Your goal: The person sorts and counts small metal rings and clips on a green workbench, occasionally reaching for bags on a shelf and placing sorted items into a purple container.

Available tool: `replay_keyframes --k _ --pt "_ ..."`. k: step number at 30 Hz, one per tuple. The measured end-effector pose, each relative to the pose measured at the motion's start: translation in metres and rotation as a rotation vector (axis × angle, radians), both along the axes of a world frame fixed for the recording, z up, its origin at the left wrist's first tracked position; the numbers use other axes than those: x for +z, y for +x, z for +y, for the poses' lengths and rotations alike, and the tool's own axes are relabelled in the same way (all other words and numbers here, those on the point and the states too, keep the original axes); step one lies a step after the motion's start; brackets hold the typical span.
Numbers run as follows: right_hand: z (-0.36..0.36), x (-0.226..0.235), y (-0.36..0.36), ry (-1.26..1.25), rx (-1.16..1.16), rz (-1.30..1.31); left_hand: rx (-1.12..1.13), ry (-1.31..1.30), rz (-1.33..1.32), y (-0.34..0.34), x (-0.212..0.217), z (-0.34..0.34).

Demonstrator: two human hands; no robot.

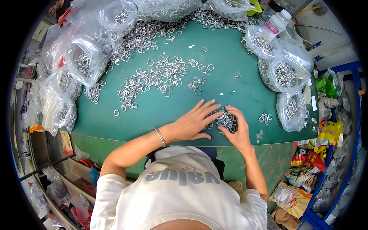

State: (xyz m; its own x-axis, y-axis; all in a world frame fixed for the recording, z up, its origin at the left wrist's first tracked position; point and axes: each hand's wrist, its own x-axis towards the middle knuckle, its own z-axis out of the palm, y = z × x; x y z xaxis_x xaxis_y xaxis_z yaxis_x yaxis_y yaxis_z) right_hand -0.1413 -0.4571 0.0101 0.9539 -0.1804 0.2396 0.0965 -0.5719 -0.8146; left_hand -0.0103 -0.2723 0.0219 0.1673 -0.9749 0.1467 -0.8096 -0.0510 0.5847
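Near front edge of the green worktop (230, 76), both hands on a small ring pile (225, 119). Left hand (193, 123) flat, fingers spread wide over it; right hand (238, 128) curled round it, grip unclear, pile partly hidden. Ring bags (285, 74) right edge.

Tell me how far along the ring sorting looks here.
Done: several clear bags around the green table already hold rings. In hand: the left hand and right hand gather a small heap at the near edge. Left: a loose spread mid-table and a bigger pile at the far edge remain unbagged, so plenty remains.
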Motion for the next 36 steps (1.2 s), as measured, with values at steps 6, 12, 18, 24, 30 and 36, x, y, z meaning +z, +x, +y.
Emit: replay_keyframes --k 6,12,18,24,30,36 --pt "-0.009 0.015 -0.020 -0.018 -0.159 0.109 -0.057 -0.035 -0.045 -0.002 -0.003 -0.027" --pt "0.025 0.010 -0.016 -0.340 -0.011 0.170 -0.011 -0.068 0.132 -0.014 -0.017 -0.019" --pt "0.034 0.006 0.007 -0.313 0.099 0.069 0.177 -0.301 0.289 -0.026 -0.013 0.002" --pt "0.041 0.010 0.021 -0.355 0.219 0.006 0.483 -0.301 0.257 -0.049 0.001 0.057" --pt "0.041 0.006 0.029 -0.311 0.235 -0.077 0.532 -0.111 0.147 -0.049 0.008 0.070" --pt "0.040 0.006 0.024 -0.391 0.260 -0.121 0.339 -0.090 0.170 -0.029 0.006 0.039"
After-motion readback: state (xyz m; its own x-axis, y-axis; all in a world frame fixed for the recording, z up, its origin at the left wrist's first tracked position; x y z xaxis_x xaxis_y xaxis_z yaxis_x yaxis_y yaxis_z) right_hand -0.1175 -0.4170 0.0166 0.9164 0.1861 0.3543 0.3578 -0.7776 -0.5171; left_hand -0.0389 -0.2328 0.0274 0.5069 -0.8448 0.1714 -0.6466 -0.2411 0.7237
